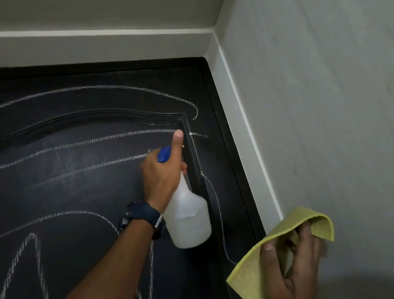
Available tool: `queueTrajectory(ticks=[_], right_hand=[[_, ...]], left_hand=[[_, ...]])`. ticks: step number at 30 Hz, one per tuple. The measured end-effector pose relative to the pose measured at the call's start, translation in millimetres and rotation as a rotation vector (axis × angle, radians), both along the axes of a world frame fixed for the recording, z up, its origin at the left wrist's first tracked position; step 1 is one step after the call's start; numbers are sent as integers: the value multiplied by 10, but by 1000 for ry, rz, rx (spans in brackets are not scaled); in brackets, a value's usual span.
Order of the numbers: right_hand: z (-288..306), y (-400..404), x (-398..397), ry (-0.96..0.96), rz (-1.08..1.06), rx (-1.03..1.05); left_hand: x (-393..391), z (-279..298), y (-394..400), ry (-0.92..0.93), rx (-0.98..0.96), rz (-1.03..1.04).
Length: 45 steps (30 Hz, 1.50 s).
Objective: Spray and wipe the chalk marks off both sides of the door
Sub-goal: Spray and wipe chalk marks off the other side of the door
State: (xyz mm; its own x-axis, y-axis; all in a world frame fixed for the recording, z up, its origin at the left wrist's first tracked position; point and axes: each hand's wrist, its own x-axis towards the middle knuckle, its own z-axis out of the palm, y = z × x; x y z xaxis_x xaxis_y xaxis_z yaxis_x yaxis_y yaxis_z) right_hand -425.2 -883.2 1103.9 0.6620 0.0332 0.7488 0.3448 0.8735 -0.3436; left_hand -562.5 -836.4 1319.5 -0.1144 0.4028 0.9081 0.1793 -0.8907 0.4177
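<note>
A black panelled door (76, 196) fills the left and centre, covered with white chalk marks (88, 142) in long strokes and loops. My left hand (162, 174) is raised near the door's upper right panel and grips a white spray bottle (187, 216) with a blue head (165, 153), thumb up on top, nozzle towards the door. My right hand (293, 267) at the lower right holds a folded yellow cloth (255, 267), thumb over its front, away from the door.
A white door frame (243, 127) runs down the door's right edge. A pale grey wall (336, 104) stands close on the right, and the ceiling (95, 6) is above. A dark watch (142, 215) sits on my left wrist.
</note>
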Motion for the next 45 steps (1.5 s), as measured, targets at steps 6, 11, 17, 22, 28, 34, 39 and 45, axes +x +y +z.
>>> queueTrajectory(ticks=[6, 11, 17, 22, 28, 34, 39, 45], right_hand=[[195, 147, 86, -67, 5, 26], [467, 505, 178, -93, -5, 16], [1217, 945, 236, -247, -118, 67], [2219, 1765, 248, -420, -378, -74], [2579, 2705, -80, -539, -570, -512], [4016, 2751, -9, -518, -629, -441], [4698, 2842, 158, -583, -720, -393], [3640, 2836, 211, -671, -809, -351]], left_hand=[[15, 239, -2, 40, -7, 62], [42, 602, 129, -28, 79, 82], [-87, 1012, 234, 90, 178, 137], [-258, 1290, 434, -11, 62, 101], [-516, 1501, 803, 18, 28, 65], [-688, 1626, 1210, 117, 43, -16], [-687, 1792, 1344, 140, 163, 103], [-622, 2051, 1126, 145, 154, -46]])
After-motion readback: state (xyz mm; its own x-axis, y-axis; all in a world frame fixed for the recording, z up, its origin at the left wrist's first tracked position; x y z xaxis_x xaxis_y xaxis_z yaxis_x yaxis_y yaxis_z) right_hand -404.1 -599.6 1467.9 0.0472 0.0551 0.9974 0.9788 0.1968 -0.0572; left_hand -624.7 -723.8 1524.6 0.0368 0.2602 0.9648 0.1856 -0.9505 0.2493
